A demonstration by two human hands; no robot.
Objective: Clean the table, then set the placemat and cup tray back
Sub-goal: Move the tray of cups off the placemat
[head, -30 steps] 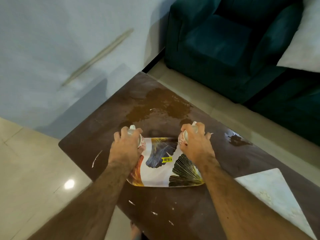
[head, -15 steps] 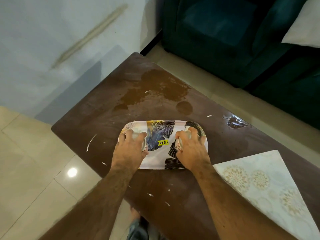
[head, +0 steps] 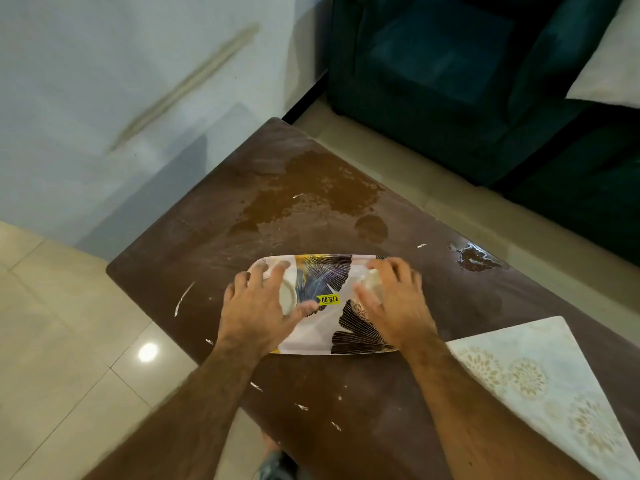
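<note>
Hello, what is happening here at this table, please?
A person leans over a brown table with both hands above a patterned tray. The left hand and right hand each cover a small white cup on the tray, fingers spread. A brown spill lies beyond the tray, so the table is not yet clean. A pale placemat lies at the right.

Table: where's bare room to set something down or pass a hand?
Bare brown table lies between the tray's near edge and the placemat, and left of the tray toward the left edge. The far end carries a wide spill; a small puddle sits by the right edge. It is crowded at the tray, where both hands cover cups.
</note>
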